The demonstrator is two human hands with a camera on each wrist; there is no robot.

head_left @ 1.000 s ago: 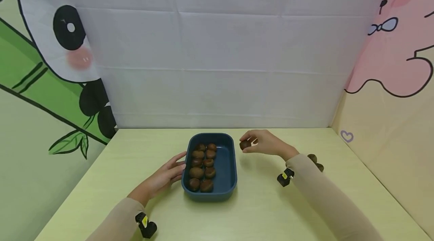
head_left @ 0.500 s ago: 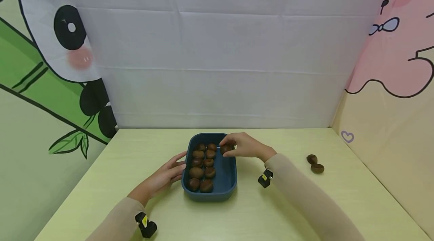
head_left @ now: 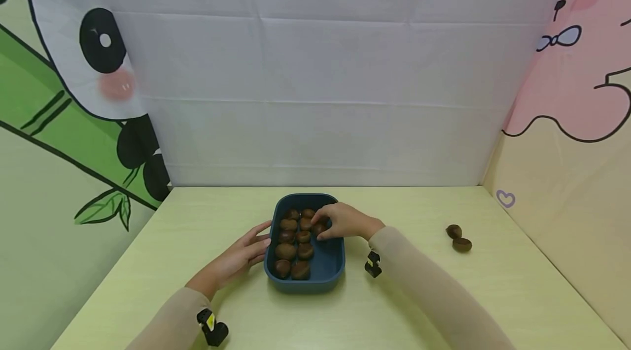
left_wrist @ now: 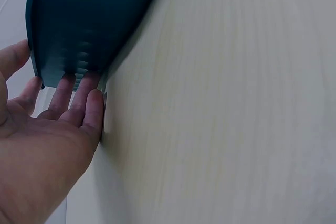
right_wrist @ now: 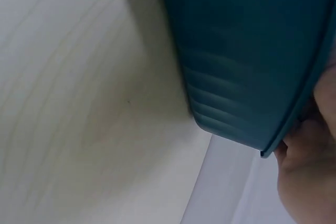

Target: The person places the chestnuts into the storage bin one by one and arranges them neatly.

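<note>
A dark blue rectangular box stands on the table with brown chestnuts lined up in two columns on its left side. My right hand reaches over the box's right rim and pinches a chestnut inside, beside the second column. In the right wrist view the box wall hides most of that hand and the chestnut. With fingers extended, my left hand rests against the box's left wall; the left wrist view shows its fingertips touching the ribbed side.
Two loose chestnuts lie close together on the pale wooden table, to the right. A white sheet hangs behind the table. Walls painted with cartoon figures stand on both sides.
My right hand has carried a chestnut leftward from beside the box, over the right rim and down inside. The left hand and the box have stayed put.
</note>
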